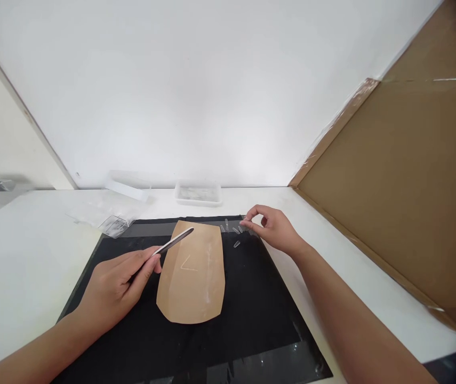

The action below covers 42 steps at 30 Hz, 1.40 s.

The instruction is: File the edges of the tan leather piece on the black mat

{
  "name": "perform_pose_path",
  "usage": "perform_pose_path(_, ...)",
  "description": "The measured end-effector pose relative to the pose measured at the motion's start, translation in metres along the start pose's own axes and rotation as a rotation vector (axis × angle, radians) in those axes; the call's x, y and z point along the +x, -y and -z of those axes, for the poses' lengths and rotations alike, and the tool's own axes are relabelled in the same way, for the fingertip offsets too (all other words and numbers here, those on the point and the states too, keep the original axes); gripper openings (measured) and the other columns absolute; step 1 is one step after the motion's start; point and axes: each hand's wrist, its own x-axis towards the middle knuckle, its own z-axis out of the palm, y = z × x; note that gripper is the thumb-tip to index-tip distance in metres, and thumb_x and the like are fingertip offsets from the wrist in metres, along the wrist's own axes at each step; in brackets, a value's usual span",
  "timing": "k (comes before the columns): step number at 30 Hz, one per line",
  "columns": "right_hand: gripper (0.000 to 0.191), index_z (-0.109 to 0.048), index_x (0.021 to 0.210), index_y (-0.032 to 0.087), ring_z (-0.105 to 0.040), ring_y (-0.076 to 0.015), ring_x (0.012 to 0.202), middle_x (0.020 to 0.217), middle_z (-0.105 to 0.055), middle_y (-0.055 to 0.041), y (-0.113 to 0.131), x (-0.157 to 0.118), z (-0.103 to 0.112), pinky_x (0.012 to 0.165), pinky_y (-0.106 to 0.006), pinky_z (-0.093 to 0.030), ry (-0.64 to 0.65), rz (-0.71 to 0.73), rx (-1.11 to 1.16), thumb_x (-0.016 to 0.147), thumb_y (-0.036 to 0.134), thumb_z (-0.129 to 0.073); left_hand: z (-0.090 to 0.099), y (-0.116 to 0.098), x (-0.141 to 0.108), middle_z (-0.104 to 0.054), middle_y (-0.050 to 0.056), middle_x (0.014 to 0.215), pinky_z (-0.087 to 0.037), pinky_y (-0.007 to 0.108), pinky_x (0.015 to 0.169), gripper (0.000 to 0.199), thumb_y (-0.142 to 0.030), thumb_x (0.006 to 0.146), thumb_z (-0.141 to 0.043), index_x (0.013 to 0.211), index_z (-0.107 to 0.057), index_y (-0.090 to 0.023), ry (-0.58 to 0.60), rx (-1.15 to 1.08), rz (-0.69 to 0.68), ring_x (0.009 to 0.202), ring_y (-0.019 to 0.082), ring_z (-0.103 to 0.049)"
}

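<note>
My left hand [126,277] is closed round a slim, dark-edged stick with a rounded end [175,241], which it holds over the left part of a tan sheet [204,266]. The sheet lies on a black mat [252,309] and bears a pale angled mark. My right hand [270,226] is pinched at the mat's back right edge; what is between its fingertips is too small to make out. Beside those fingertips several small clear pieces [237,244] lie on the mat, right of the sheet.
A clear shallow box [198,194] stands behind the mat near the white wall. Left of it are a clear lid-like piece [127,188] and a crumpled plastic bag [111,216]. A large brown cardboard panel [404,186] leans at the right.
</note>
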Motion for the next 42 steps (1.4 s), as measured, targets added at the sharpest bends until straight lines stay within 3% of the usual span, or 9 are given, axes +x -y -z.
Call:
perform_pose_path(8, 0.029, -0.068, 0.083, 0.025, -0.063, -0.0190, 0.074, 0.095, -0.075, -0.0042, 0.021, -0.001, -0.004, 0.060, -0.031, -0.045, -0.029, 0.093, 0.018, 0.092, 0.053, -0.067, 0.001, -0.001, -0.001, -0.076, -0.004, 0.081, -0.059, 0.021, 0.083, 0.019, -0.024, 0.103, -0.053, 0.094, -0.070, -0.023, 0.004, 0.000, 0.017, 0.081, 0.014, -0.077)
perform_pose_path(14, 0.032, -0.073, 0.086, 0.028, -0.067, -0.0221, 0.079, 0.086, -0.075, -0.0041, 0.033, -0.004, -0.013, 0.069, -0.035, -0.051, 0.153, 0.160, 0.052, 0.092, 0.058, -0.064, 0.002, -0.003, -0.002, -0.076, -0.001, 0.080, -0.058, 0.022, 0.079, 0.022, -0.024, 0.103, -0.051, 0.099, -0.072, -0.021, 0.019, -0.029, 0.047, 0.078, 0.015, -0.076)
perform_pose_path(20, 0.029, -0.071, 0.089, 0.028, -0.066, -0.0221, 0.084, 0.086, -0.074, -0.0040, 0.040, -0.007, -0.021, 0.078, -0.037, -0.051, 0.150, 0.281, 0.026, 0.098, 0.050, -0.057, 0.004, -0.008, 0.001, -0.077, -0.001, 0.080, -0.058, 0.020, 0.077, 0.026, -0.025, 0.104, -0.050, 0.095, -0.074, -0.020, -0.004, -0.016, 0.074, 0.079, 0.015, -0.076)
perform_pose_path(29, 0.034, -0.067, 0.085, 0.025, -0.065, -0.0220, 0.086, 0.088, -0.073, -0.0035, 0.032, -0.005, -0.008, 0.078, -0.035, -0.048, 0.121, 0.212, -0.055, 0.104, 0.043, -0.045, 0.005, -0.012, 0.004, -0.076, -0.002, 0.078, -0.056, 0.019, 0.075, 0.026, -0.024, 0.102, -0.053, 0.087, -0.074, -0.020, -0.004, -0.036, 0.093, 0.073, 0.012, -0.073)
perform_pose_path(36, 0.040, -0.069, 0.089, 0.026, -0.065, -0.0235, 0.091, 0.088, -0.073, -0.0021, 0.011, -0.002, 0.001, 0.079, -0.036, -0.047, 0.156, 0.095, -0.109, 0.105, 0.044, -0.037, 0.006, -0.013, 0.004, -0.076, -0.002, 0.079, -0.055, 0.020, 0.077, 0.026, -0.025, 0.102, -0.053, 0.087, -0.073, -0.020, -0.005, -0.048, 0.094, 0.076, 0.013, -0.074)
perform_pose_path(42, 0.044, -0.066, 0.090, 0.025, -0.064, -0.0216, 0.082, 0.081, -0.071, -0.0013, -0.005, 0.000, 0.004, 0.074, -0.034, -0.046, 0.110, 0.022, -0.084, 0.106, 0.047, -0.031, 0.005, -0.011, 0.002, -0.076, -0.001, 0.080, -0.056, 0.021, 0.075, 0.025, -0.025, 0.103, -0.053, 0.090, -0.074, -0.021, -0.006, -0.053, 0.081, 0.074, 0.013, -0.073)
